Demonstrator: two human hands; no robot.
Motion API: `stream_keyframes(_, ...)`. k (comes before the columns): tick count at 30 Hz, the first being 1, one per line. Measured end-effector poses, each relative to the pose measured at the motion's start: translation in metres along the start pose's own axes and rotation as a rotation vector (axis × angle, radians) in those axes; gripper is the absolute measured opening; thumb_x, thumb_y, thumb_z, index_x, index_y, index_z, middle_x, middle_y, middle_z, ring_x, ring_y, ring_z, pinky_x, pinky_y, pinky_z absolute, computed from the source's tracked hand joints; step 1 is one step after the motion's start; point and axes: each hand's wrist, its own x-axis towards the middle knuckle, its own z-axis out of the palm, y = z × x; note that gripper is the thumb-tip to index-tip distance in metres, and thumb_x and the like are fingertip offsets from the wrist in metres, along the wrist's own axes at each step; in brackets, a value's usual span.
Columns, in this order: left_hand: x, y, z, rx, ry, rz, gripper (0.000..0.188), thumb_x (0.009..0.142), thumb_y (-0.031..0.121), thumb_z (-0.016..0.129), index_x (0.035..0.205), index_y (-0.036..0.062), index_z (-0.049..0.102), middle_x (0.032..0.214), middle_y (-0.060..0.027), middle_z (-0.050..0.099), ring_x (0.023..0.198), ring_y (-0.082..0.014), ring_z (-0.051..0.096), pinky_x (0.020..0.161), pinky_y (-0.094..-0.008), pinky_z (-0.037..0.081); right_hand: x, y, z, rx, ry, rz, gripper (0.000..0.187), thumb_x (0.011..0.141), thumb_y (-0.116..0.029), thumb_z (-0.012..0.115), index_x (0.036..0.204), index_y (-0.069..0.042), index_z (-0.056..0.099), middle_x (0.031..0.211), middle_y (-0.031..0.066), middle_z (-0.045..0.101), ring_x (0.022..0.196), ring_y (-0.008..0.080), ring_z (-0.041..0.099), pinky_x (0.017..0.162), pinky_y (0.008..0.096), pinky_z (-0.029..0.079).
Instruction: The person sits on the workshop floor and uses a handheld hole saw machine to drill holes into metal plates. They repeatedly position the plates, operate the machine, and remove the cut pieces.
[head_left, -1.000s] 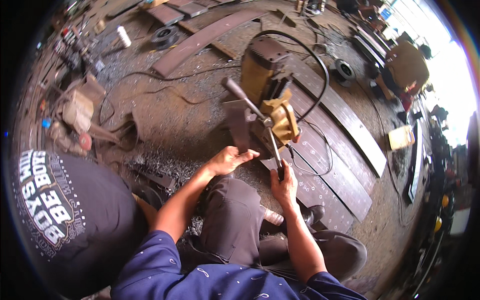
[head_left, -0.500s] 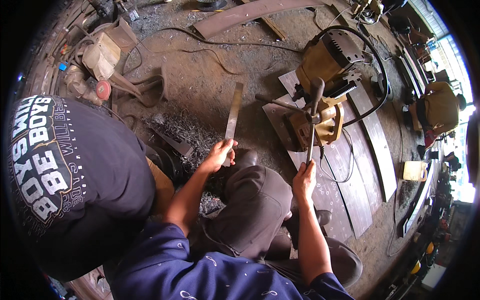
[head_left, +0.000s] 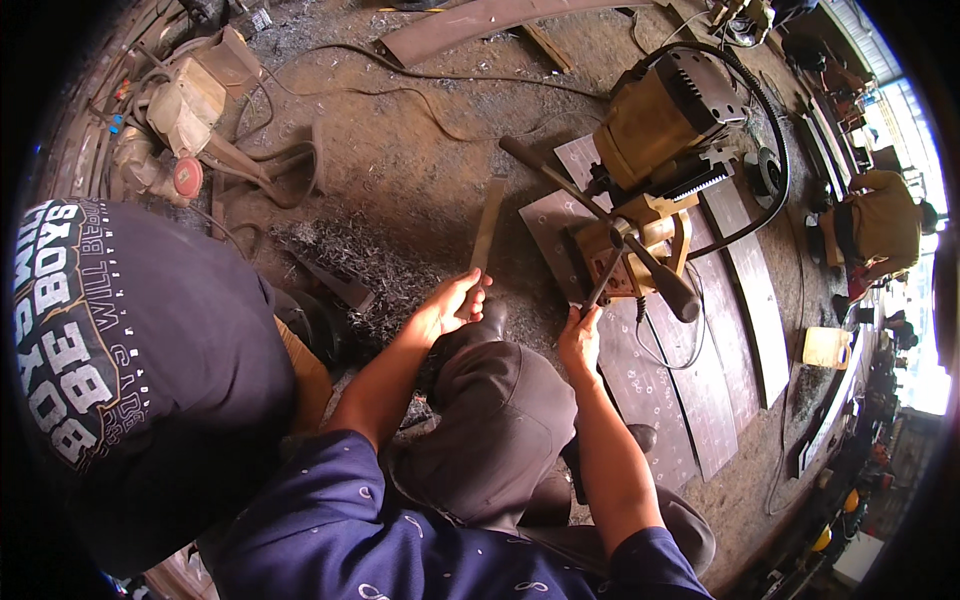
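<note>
A flat metal strip (head_left: 488,225) points away from me, its near end in the closed fingers of my left hand (head_left: 450,306), above my bent knee. With my right hand (head_left: 580,342) I grip the end of one spoke of a three-armed feed handle (head_left: 604,276). That handle belongs to a yellow magnetic drill (head_left: 650,130), which stands on flat steel plates (head_left: 715,400) at my right. The other two spokes point far left and near right. My fingers partly hide the gripped end. The drill's cutting tip is not visible.
Metal shavings (head_left: 400,265) litter the floor ahead. A co-worker in a dark shirt (head_left: 190,330) sits close at my left. A second yellow machine (head_left: 190,100) stands far left, with cables (head_left: 440,75) across the floor. Another person (head_left: 880,220) crouches far right near a pale jerrycan (head_left: 827,347).
The feed handle has turned, its spokes now at different angles. My right hand has moved left and slightly away from me with its spoke. My left hand still holds the strip.
</note>
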Motion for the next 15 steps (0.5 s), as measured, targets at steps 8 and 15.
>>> stream_keyframes(8,0.07,0.019,0.075,0.17,0.203,0.152,0.037,0.111,0.039,0.047,0.104,0.0049,0.06,0.069,-0.0034,0.056,0.055,-0.0166,0.055,0.053,-0.038,0.053,0.001,-0.012,-0.003,0.072,-0.038,0.015,0.035,0.108,-0.031,0.049,0.13,-0.005,0.039,0.113,0.0346,0.064,0.1,0.0569,0.063,0.083,0.0607,0.05)
stream_keyframes(15,0.083,0.038,0.123,0.565,0.113,0.104,0.038,0.11,0.034,0.048,0.101,-0.0003,0.061,0.071,-0.0104,0.06,0.054,-0.0213,0.058,0.048,-0.0397,0.054,0.004,-0.015,0.0,0.01,-0.029,0.017,0.035,0.109,-0.032,0.048,0.13,-0.005,0.038,0.113,0.0354,0.064,0.1,0.0581,0.062,0.083,0.0615,0.05)
